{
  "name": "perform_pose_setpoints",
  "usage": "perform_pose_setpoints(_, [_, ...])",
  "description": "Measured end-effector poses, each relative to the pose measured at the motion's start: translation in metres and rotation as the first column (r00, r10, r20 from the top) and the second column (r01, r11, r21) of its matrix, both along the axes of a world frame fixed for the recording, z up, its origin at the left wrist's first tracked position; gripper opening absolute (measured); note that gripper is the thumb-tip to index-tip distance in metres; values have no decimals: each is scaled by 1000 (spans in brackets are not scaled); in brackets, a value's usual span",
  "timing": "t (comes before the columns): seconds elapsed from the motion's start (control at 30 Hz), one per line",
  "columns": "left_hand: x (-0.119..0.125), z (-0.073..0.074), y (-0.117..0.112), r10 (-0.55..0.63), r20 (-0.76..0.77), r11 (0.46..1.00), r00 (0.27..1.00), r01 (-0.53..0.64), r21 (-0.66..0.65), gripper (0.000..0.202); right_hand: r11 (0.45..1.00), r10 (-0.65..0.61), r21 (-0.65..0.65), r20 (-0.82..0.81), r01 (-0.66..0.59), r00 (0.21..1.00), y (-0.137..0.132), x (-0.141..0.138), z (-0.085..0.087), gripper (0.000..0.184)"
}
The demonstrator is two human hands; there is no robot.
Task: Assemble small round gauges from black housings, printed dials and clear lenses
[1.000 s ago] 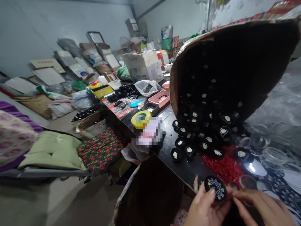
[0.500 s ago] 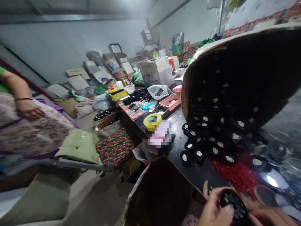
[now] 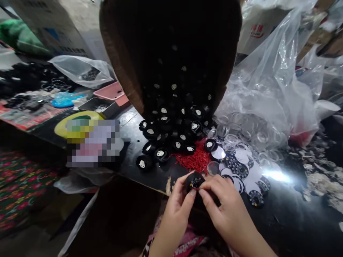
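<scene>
My left hand [image 3: 179,203] is closed around a round black dial gauge [image 3: 196,180], its numbered face turned up, low over the table's front edge. Thumb and forefinger of my right hand [image 3: 221,198] pinch together at the gauge's near side. A bit of red, seemingly a small needle, shows at those fingertips. Just beyond both hands lies a heap of thin red needles [image 3: 194,159]. Black round housings [image 3: 160,154] with white patches spill out behind it. Printed dial discs [image 3: 239,167] and clear round covers [image 3: 264,134] are scattered to the right.
A large dark-mouthed container [image 3: 122,67] lies on its side behind the housings. Yellow tape [image 3: 63,125] and a pink tray [image 3: 109,91] are at the left. Clear plastic bags [image 3: 270,82] rise at the right, beside pale scraps [image 3: 321,178].
My view has swung right and down, bringing both hands to the lower middle. The other person and the chair cushions have left the view. The gauge is still in my left hand.
</scene>
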State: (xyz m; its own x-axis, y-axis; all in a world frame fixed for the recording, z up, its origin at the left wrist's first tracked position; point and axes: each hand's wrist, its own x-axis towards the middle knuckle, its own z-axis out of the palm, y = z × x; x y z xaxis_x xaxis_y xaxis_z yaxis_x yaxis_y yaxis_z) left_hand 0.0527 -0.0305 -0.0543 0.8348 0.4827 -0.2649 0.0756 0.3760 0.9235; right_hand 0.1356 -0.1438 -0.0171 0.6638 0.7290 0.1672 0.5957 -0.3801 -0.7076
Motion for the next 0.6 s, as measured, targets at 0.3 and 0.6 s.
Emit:
perform_pose_setpoints(0.3, [-5,-3,4,-79,24,989,997,75,128,26,999,-19,27,-41,20,999,0,-3,2,13])
perform_pose_setpoints(0.6, [-20,9,1,-61,56,979,997,49,196,26,999,2,37,33,-3,999,-10,-15,-7,21])
